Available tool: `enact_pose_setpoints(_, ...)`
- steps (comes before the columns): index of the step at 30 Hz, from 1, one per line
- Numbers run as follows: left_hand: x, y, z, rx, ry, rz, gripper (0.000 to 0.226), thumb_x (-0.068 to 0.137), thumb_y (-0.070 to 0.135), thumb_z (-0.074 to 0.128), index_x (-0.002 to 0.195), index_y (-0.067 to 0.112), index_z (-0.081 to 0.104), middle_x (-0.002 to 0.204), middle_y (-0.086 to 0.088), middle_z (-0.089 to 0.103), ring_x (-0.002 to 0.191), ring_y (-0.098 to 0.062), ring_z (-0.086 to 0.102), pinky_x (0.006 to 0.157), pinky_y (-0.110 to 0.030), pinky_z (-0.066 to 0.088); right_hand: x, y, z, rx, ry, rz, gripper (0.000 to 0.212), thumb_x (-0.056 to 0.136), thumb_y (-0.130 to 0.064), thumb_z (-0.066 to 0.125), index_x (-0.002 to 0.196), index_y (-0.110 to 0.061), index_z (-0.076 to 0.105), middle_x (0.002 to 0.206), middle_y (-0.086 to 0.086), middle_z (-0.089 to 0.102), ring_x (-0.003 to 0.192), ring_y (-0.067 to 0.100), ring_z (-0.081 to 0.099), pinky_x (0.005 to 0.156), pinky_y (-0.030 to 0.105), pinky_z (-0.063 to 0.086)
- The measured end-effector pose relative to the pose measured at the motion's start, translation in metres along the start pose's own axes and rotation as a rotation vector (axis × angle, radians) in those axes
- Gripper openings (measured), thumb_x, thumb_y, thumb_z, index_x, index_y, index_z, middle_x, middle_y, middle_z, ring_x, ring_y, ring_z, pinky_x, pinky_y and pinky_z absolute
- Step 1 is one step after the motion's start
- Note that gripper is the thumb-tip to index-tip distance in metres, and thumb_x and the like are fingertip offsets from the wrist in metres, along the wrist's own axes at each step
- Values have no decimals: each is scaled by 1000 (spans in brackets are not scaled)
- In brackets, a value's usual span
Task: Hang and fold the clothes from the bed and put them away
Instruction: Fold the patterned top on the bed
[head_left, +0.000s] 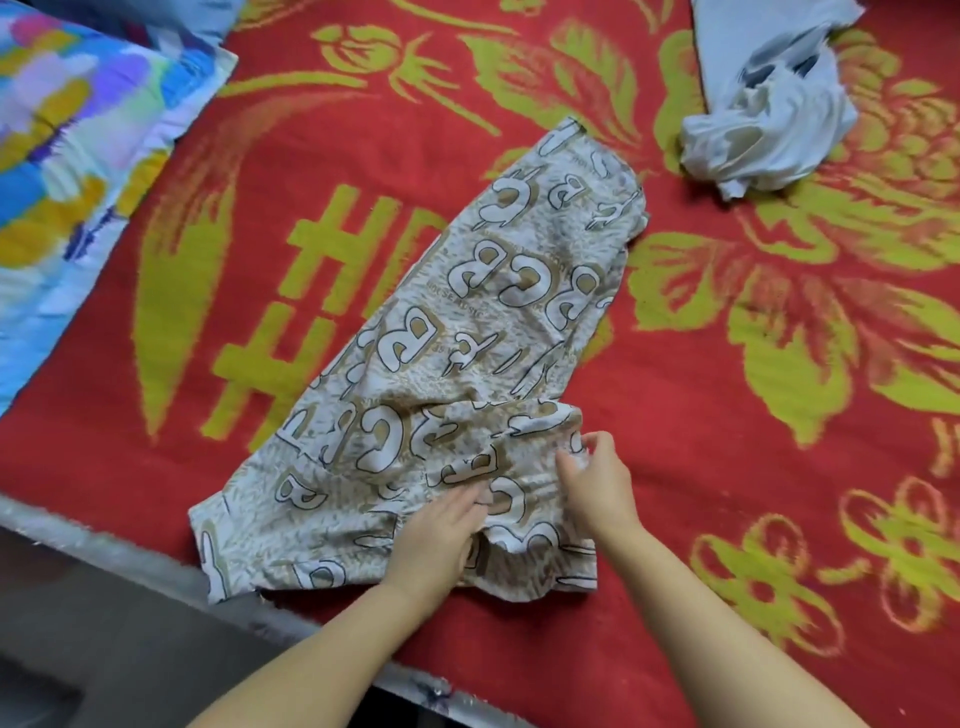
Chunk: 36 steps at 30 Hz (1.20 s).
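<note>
The printed garment (457, 364), beige with large letters, lies spread along the bed (675, 467), its wide end at the near edge. The left hand (436, 540) presses flat on that end with straight, relaxed fingers, and the right hand (597, 483) pinches a bunched ridge of the cloth between thumb and fingers.

The step in hand looks like making the first fold. To do it well, the left hand should pin the cloth as an anchor while the right hand draws the pinched edge across in one pull, so the crease runs straight. The wrinkles near the hands want smoothing before the next fold.

The bed carries a red blanket with yellow-green flowers. A crumpled pale blue garment (769, 114) waits well apart at the far right, and a bright patterned pillow (78, 130) lies at the far left. A grey bed frame (156, 566) runs along the near side.
</note>
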<state>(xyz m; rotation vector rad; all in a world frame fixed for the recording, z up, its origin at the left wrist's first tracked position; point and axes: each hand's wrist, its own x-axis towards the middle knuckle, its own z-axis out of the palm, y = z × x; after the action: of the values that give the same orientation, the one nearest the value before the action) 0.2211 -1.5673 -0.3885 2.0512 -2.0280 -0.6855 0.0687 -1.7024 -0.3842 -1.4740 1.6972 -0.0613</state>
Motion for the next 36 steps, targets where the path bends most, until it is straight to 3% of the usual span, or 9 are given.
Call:
enact_pose_setpoints(3,-13,-10,-6,-128,61,151,48,59,-7,81,103,10,74,115,-4,69,104,-21,67,83,-36,55,-18,6,-22,70,95,-113,17,92,-20,53,108,-18,47,70,4,63,62,24,58,59,38,42)
enact_pose_setpoints(6,-35,-15,-5,-28,-110,323,27,92,23,51,108,21,73,121,1,67,110,-14,64,90,-25,52,-34,28,-24,-141,-77,-95,27,89,-17,52,115,-19,45,95,13,69,91,37,64,68,39,46)
enact_pose_setpoints(9,-35,-20,-3,85,-278,373,23,86,41,58,107,38,67,110,14,67,93,-3,66,70,-14,52,-18,41,-27,-325,-201,-57,43,91,-18,49,133,-18,38,122,9,61,113,30,57,81,35,45)
enact_pose_setpoints(16,106,1,-32,13,116,204,32,77,13,72,109,11,66,92,-3,63,81,-21,62,67,-29,52,115,-51,-82,-81,151,-209,33,92,-2,43,120,-4,60,120,13,63,113,27,56,90,28,38)
enact_pose_setpoints(20,192,16,-21,75,19,-55,55,97,43,42,142,11,33,125,-6,48,114,-24,48,89,-36,43,204,-115,-89,-10,169,-206,34,98,-18,42,128,-7,52,121,11,62,105,27,60,80,32,44)
enact_pose_setpoints(23,230,16,1,93,-9,-168,55,98,47,39,137,10,29,126,-8,46,116,-26,46,83,-38,45,258,-143,-87,39,261,-155,45,98,-24,45,138,-6,37,130,15,53,109,33,59,89,43,50)
enact_pose_setpoints(28,234,-5,10,2,79,-46,30,103,35,33,114,11,49,104,-6,58,96,-26,56,62,-35,37,305,-141,-90,-141,318,30,45,95,-30,52,135,-10,45,139,18,44,118,35,51,96,39,42)
enact_pose_setpoints(32,224,-10,-2,-292,288,85,30,100,28,44,84,7,58,75,-6,57,64,-26,55,50,-32,37,313,-151,-110,-249,536,-251,25,95,-26,51,108,-5,57,114,19,60,106,36,56,81,36,41)
enact_pose_setpoints(36,238,4,2,-433,83,11,28,101,31,40,110,10,56,103,-5,55,95,-24,51,79,-36,41,324,-143,-128,-438,521,-204,29,97,-21,47,111,3,57,120,28,56,111,42,52,89,43,42)
